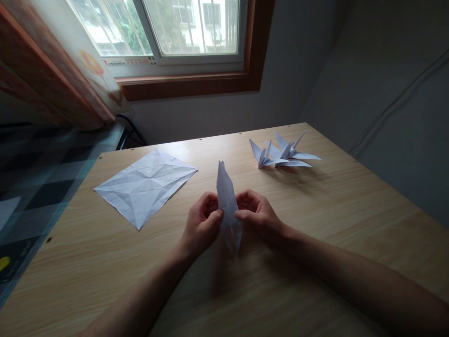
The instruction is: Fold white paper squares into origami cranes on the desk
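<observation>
A white folded paper piece [228,199], long and narrow with a split lower end, is held above the wooden table [168,285]. My left hand [204,219] pinches its left edge between the thumb and curled fingers. On the opposite edge, my right hand [258,213] grips it the same way, thumb on the near face. The upper end comes to a narrow tip, and two points hang at the bottom. Fingers behind the paper are partly hidden.
A creased, unfolded paper sheet [147,185] lies on the table at left. Folded paper cranes [293,154] stand at the back right. Beyond the table are a window [196,28], a curtain [45,65] and a checkered cloth [31,187].
</observation>
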{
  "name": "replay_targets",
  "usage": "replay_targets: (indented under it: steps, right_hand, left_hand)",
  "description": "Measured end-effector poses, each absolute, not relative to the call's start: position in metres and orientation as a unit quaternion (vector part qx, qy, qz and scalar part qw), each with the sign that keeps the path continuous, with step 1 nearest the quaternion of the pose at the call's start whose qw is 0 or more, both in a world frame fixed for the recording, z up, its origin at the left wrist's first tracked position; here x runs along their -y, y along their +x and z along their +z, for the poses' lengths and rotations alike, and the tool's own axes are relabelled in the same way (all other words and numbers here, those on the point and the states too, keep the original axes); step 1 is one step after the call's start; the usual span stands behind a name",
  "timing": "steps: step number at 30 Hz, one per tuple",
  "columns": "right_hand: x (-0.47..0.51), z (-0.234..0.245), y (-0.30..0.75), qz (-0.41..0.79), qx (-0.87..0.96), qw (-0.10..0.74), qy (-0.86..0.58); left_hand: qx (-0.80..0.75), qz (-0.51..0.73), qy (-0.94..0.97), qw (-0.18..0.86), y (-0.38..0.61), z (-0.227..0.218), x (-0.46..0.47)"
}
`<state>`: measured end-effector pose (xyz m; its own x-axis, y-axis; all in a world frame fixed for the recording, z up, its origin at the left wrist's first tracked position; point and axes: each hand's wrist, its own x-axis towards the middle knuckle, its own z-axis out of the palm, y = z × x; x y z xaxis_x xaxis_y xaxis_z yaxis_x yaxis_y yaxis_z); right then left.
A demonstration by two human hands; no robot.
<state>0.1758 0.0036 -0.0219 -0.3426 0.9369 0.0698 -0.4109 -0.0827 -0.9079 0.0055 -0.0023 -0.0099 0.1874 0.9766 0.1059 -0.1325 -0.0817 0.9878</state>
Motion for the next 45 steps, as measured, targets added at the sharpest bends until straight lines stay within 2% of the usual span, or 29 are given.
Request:
replay_targets:
  steps: [9,13,17,27,32,41,45]
  right_hand:
    - [0.0,-0.02,0.171,0.634,0.458,0.534,-0.32]
    - [-0.002,-0.021,0.172,0.673,0.435,0.517,-0.3]
    - [0.0,-0.022,0.172,0.662,0.442,0.514,-0.319]
    - [0.001,-0.023,0.17,0.597,0.452,0.553,-0.366]
    - [-0.002,-0.021,0.17,0.613,0.463,0.519,-0.375]
    - [-0.002,-0.022,0.172,0.611,0.484,0.502,-0.375]
    - [-0.001,-0.021,0.172,0.641,0.493,0.463,-0.364]
  left_hand:
    - [-0.35,0.528,0.5,0.59,0.005,-0.014,0.001]
    - [-0.341,0.54,0.494,0.59,0.005,-0.013,0.0]
    - [-0.338,0.54,0.486,0.598,0.006,-0.012,0.001]
    - [-0.399,0.538,0.505,0.544,0.01,-0.013,0.0]
    - [-0.4,0.508,0.491,0.585,0.01,-0.009,0.003]
    - [-0.43,0.473,0.543,0.545,0.002,-0.014,-0.004]
    - [-0.432,0.494,0.522,0.545,0.0,-0.017,-0.005]
